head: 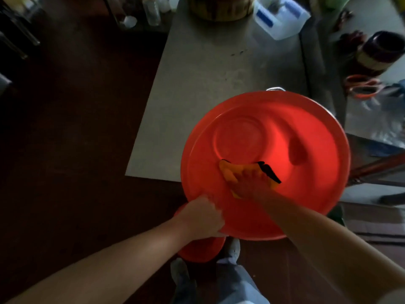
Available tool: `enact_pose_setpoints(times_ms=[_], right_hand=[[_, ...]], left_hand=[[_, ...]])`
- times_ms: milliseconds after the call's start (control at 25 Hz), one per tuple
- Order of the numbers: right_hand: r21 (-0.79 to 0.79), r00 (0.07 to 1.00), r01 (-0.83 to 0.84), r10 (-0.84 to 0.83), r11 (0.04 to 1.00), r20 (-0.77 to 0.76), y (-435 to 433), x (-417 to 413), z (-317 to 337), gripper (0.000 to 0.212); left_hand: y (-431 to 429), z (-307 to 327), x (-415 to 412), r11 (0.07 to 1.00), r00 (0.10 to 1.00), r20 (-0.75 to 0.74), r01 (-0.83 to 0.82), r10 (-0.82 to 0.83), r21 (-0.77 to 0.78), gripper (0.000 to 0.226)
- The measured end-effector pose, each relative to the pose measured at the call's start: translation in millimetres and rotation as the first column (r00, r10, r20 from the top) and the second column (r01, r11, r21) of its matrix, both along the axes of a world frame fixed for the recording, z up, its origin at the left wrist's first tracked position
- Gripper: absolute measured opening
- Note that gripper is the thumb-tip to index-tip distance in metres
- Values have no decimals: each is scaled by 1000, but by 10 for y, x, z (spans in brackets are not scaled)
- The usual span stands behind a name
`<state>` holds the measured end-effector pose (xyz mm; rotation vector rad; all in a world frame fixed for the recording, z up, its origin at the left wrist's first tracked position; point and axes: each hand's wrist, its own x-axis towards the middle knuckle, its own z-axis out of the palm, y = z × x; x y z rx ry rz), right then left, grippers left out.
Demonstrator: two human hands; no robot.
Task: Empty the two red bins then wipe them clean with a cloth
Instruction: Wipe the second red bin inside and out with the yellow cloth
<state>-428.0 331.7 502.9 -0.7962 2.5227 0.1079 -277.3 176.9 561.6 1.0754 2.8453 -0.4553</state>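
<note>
**Cloth at work inside the big red bin**

From where I stand, the large red bin [306, 132] sits at the near right corner of the grey table [197, 84], tipped toward the person so that its inside faces up at them, and its near edge hangs out past the table. The left hand [200, 216] has its fingers curled over the near rim and grips it.

The right hand [249, 183] reaches down inside the bin. Its fingers are spread out straight, pressing a yellow cloth [230, 172] with a dark edge flat against the bin's bottom, just at the near side of the raised ring in the middle.

The second red bin [197, 251] is lower down, beneath the left hand and the big bin's rim, close by the person's feet; only part of it shows, and I cannot tell what it stands on.

A bit of metal handle [276, 88] peeks over the large bin's far rim. At the far end of the table stand a woven basket [221, 7] and a white plastic jug [282, 16] with a blue label.
</note>
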Motion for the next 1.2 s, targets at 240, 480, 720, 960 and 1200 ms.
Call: enact_pose_setpoints(times_ms=[240,480,720,960,1200], right_hand=[[-38,999,19,-20,999,-32,-64,107,203,51],[210,984,99,-127,973,126,116,571,691,65],[232,985,115,-142,966,102,352,910,979,102],[185,971,210,-227,960,77,278,742,653,66],[26,953,220,-221,975,209,280,180,381,61]], left_hand=[[-121,-10,-92,1000,1000,-13,25,-25,18,65],[-146,234,-202,1000,1000,-21,23,-23,12,66],[-137,441,-274,997,998,22,66,-67,33,67],[-63,370,-283,996,995,16,94,-94,0,63],[22,297,-259,996,998,-12,64,-65,-62,60]])
